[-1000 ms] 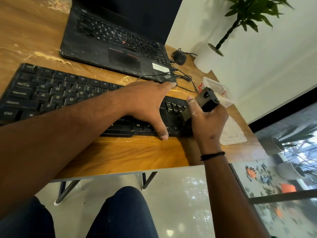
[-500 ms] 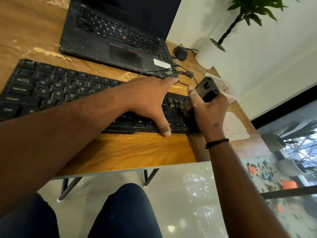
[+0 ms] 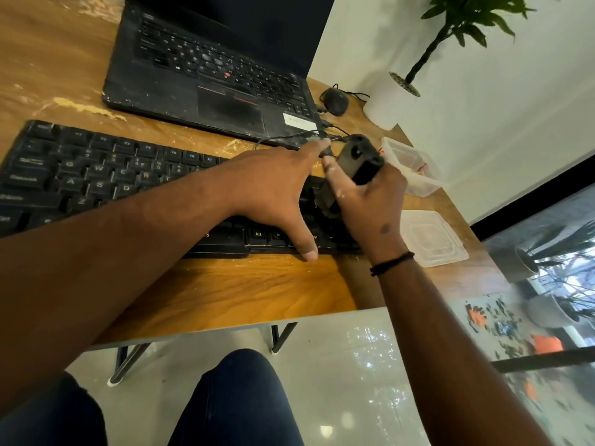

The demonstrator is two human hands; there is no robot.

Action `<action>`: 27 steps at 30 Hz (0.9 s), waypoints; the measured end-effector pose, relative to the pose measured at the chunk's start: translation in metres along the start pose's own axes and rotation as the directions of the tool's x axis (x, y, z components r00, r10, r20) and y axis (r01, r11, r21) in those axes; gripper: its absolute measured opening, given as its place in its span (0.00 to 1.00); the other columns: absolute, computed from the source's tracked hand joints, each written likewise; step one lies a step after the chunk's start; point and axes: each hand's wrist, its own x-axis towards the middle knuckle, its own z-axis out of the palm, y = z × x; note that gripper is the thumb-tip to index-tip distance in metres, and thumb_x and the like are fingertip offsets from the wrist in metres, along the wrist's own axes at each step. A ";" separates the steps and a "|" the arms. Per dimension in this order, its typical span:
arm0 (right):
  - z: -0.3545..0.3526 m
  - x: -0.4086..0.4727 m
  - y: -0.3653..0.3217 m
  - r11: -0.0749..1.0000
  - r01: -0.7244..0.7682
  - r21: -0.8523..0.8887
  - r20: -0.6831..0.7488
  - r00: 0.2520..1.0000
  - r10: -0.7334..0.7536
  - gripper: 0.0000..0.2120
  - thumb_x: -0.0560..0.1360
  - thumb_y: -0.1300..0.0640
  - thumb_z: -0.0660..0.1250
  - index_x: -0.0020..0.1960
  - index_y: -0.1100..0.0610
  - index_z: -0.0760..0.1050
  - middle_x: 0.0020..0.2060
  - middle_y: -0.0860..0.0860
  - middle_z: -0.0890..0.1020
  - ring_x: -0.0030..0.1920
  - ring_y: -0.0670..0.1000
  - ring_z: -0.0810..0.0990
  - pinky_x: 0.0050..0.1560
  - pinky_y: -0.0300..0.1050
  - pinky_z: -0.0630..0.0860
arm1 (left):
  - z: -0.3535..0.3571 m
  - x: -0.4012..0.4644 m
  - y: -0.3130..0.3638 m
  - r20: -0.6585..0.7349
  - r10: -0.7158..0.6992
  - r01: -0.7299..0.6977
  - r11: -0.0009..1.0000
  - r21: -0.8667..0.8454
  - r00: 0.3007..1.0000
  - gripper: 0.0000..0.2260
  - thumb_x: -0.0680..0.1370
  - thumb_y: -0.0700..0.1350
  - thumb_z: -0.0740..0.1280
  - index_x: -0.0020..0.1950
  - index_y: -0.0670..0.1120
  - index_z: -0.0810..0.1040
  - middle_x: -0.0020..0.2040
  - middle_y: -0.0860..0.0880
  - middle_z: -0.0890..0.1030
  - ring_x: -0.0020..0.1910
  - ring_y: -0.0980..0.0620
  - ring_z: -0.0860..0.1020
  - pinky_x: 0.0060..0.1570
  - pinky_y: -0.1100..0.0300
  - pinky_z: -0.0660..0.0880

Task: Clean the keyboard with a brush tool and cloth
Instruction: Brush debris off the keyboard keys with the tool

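**Brushing the Right End of the Keyboard**

At the right end of the keyboard (image 3: 96, 175), the person's right hand (image 3: 370, 204) is wrapped around a black brush tool (image 3: 360, 159), fingers (image 3: 331, 175) closed on its body. The working end is pressed down among the keys and is mostly hidden by the hand, so the bristles cannot be made out. The left hand (image 3: 273, 194) lies flat and spread across the keys just beside the tool, gripping nothing, its thumb reaching the front edge of the keyboard to hold it steady.

Procedure for this step, as judged from the scene:

1. Keep the left hand pressing the keyboard down so it does not slide on the table (image 3: 225, 291).
2. Work the brush in short strokes along the gaps between key rows, with light pressure.
3. Sweep debris toward the nearest edge, not deeper among the keys.
4. Avoid snagging the thin cables (image 3: 289, 136) lying just behind the tool.

Orientation: the keyboard lies flat near the front of the table, before the laptop (image 3: 209, 75). Its long axis runs left to right across the person's view, with the far right end angled slightly toward them. The brush tool stands steeply tilted, butt end up and away, working end down on the keys.

No cloth is visible; wiping appears not yet done.
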 end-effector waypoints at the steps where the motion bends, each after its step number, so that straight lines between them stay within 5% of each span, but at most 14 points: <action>1: -0.003 0.003 0.001 0.999 -0.043 -0.019 -0.063 0.997 0.041 0.07 0.75 0.52 0.73 0.42 0.50 0.76 0.32 0.41 0.78 0.33 0.37 0.77 0.34 0.29 0.70 | 0.000 0.000 0.000 -0.002 0.001 -0.001 1.000 -0.007 1.000 0.71 0.51 0.71 0.79 0.80 0.57 0.38 0.77 0.49 0.68 0.73 0.44 0.69 0.66 0.45 0.72; 3: -0.003 0.008 0.001 0.994 -0.106 -0.022 -0.092 0.990 0.103 0.07 0.75 0.51 0.72 0.41 0.49 0.75 0.33 0.40 0.77 0.33 0.36 0.77 0.35 0.28 0.69 | -0.001 0.001 -0.001 -0.007 -0.003 0.003 1.000 -0.019 1.000 0.72 0.49 0.72 0.79 0.80 0.58 0.37 0.76 0.50 0.69 0.73 0.44 0.70 0.65 0.46 0.72; 7: 0.004 -0.004 -0.008 1.000 0.005 -0.005 0.022 1.000 -0.005 0.07 0.74 0.54 0.74 0.41 0.54 0.78 0.31 0.45 0.79 0.32 0.43 0.78 0.33 0.33 0.72 | 0.000 0.002 -0.002 -0.019 -0.014 0.013 0.998 -0.062 1.000 0.74 0.49 0.70 0.81 0.80 0.57 0.34 0.78 0.48 0.67 0.73 0.43 0.69 0.66 0.46 0.72; 11: 0.000 0.012 -0.002 0.982 -0.188 0.014 -0.134 0.973 0.188 0.05 0.75 0.50 0.72 0.44 0.51 0.80 0.35 0.40 0.79 0.35 0.34 0.78 0.37 0.27 0.71 | -0.001 0.001 0.000 -0.012 -0.013 0.012 0.996 -0.084 1.000 0.75 0.49 0.70 0.81 0.80 0.57 0.32 0.76 0.48 0.69 0.72 0.44 0.71 0.66 0.45 0.72; 15: 0.010 0.002 -0.013 0.999 -0.039 -0.011 -0.003 0.999 0.039 0.12 0.74 0.53 0.73 0.35 0.48 0.74 0.28 0.44 0.78 0.31 0.44 0.79 0.30 0.34 0.72 | -0.001 0.001 -0.001 -0.028 -0.026 0.024 0.997 -0.079 0.999 0.75 0.50 0.69 0.81 0.80 0.55 0.32 0.78 0.47 0.67 0.72 0.43 0.70 0.65 0.49 0.72; 19: 0.005 0.012 -0.006 0.980 -0.194 -0.036 -0.127 0.974 0.188 0.07 0.75 0.48 0.73 0.40 0.48 0.78 0.32 0.39 0.78 0.33 0.34 0.76 0.34 0.27 0.69 | -0.002 0.001 -0.002 -0.033 -0.023 0.021 0.997 -0.071 0.999 0.75 0.49 0.71 0.80 0.80 0.55 0.33 0.75 0.51 0.71 0.72 0.44 0.71 0.66 0.45 0.72; 23: -0.001 -0.007 -0.023 0.981 -0.068 -0.182 0.000 0.998 0.069 0.14 0.73 0.47 0.74 0.35 0.43 0.70 0.29 0.39 0.74 0.31 0.40 0.75 0.34 0.37 0.72 | -0.003 0.001 -0.004 -0.049 -0.025 0.022 0.998 -0.067 0.998 0.75 0.49 0.72 0.79 0.81 0.54 0.34 0.74 0.50 0.72 0.71 0.44 0.72 0.67 0.46 0.71; 27: -0.020 -0.025 -0.031 0.963 -0.105 -0.249 0.008 0.994 0.110 0.18 0.71 0.46 0.75 0.31 0.44 0.67 0.29 0.41 0.74 0.34 0.49 0.77 0.37 0.44 0.73 | -0.002 0.003 -0.004 -0.060 -0.011 0.007 0.997 -0.077 0.998 0.75 0.49 0.72 0.80 0.81 0.53 0.35 0.72 0.53 0.74 0.71 0.47 0.72 0.67 0.46 0.70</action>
